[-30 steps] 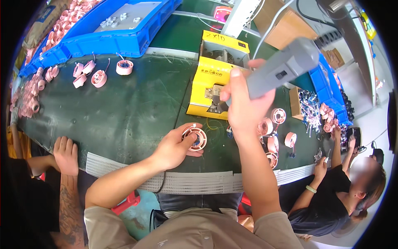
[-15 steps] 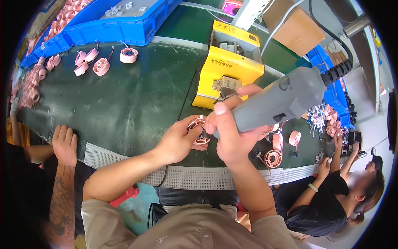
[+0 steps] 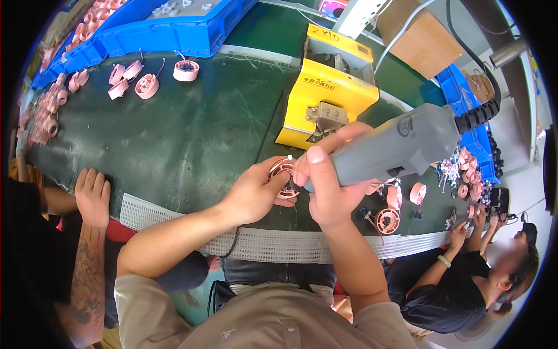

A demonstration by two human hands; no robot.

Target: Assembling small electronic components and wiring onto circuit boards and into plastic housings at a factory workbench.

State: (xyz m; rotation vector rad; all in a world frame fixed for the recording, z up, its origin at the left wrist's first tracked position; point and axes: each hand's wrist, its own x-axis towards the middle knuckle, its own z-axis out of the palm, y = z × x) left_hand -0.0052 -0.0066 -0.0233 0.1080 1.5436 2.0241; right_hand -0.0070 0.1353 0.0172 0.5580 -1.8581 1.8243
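Note:
My left hand [image 3: 251, 196] is closed around a round pink plastic housing [image 3: 283, 167], its thumb pressed across the inside, where dark parts show. A short wire with a white connector pokes up from its rim. My right hand [image 3: 329, 195] wraps round a thick grey electric screwdriver [image 3: 401, 145], tilted with its nose down to the left against the housing. The fingers hide the tip, so I cannot tell whether it touches a screw. Just beyond my hands stands a yellow machine [image 3: 328, 87] with a metal block on its front.
Several pink housings [image 3: 387, 221] with wires lie right of my hands, others [image 3: 147, 86] at the far left. A blue bin [image 3: 157, 41] stands behind those. One co-worker's tattooed arm [image 3: 90, 262] rests at the left table edge; another person [image 3: 447, 285] works at the right.
The view has shifted slightly, so the machine and housings sit a little differently in the picture. Both hands keep their holds on the housing and screwdriver.

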